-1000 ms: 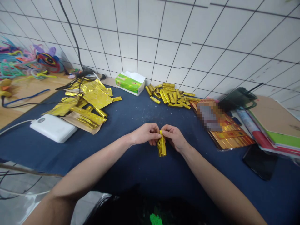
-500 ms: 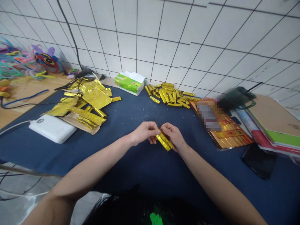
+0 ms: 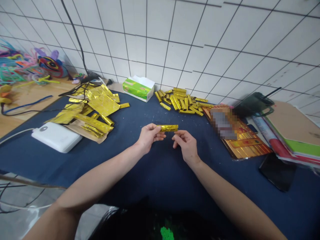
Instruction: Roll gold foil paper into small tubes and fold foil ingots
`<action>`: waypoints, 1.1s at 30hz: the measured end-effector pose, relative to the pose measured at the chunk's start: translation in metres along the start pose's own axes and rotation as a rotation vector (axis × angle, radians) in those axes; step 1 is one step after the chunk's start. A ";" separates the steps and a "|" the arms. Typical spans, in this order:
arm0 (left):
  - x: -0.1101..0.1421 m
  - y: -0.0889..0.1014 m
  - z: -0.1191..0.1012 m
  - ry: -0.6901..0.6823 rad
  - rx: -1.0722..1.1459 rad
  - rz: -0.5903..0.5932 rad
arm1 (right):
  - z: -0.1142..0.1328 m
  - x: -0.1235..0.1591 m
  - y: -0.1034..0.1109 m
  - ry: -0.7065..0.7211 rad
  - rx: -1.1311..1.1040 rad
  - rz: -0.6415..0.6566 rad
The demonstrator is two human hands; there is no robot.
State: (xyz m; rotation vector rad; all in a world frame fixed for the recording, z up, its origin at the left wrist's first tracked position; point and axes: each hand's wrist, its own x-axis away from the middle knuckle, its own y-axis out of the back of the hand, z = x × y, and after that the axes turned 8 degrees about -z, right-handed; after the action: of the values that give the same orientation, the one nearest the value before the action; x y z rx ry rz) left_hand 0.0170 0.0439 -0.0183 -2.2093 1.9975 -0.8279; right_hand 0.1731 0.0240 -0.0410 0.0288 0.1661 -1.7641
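My left hand (image 3: 149, 136) pinches the left end of a folded gold foil paper strip (image 3: 169, 128). The strip lies level above the dark blue cloth, its right end sticking out past my fingers. Just below that right end is my right hand (image 3: 185, 143), loosely curled with its fingers somewhat apart; whether a fingertip touches the strip is hard to see. Beyond both hands, a pile of folded gold foil paper pieces (image 3: 183, 101) rests near the wall. Flat and partly folded gold foil sheets (image 3: 103, 106) are heaped at the left.
A green tissue box (image 3: 137, 89) stands against the tiled wall. On the left are a white power bank (image 3: 56, 137) with its cable and colourful craft pieces (image 3: 51, 65). At right lie an orange-gold packet (image 3: 246, 146), a dark mug (image 3: 253, 104), stacked papers (image 3: 295, 123) and a black phone-like object (image 3: 277, 171).
The foil strip has turned from slanting downward to level and moved slightly away from me. My right hand has come off it and sits below its right end.
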 end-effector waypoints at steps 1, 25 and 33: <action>0.001 -0.001 0.001 0.016 -0.005 0.014 | 0.000 -0.001 0.000 -0.002 -0.005 -0.021; 0.001 -0.002 0.001 -0.044 -0.134 -0.035 | -0.003 -0.005 0.006 0.017 0.065 -0.089; -0.003 0.006 -0.006 -0.378 -0.634 0.238 | -0.006 -0.006 0.007 -0.052 0.020 -0.031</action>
State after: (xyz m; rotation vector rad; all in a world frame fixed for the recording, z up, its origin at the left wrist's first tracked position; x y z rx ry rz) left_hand 0.0094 0.0473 -0.0165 -2.0847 2.4597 0.2799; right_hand 0.1811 0.0293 -0.0464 -0.0056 0.1114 -1.7953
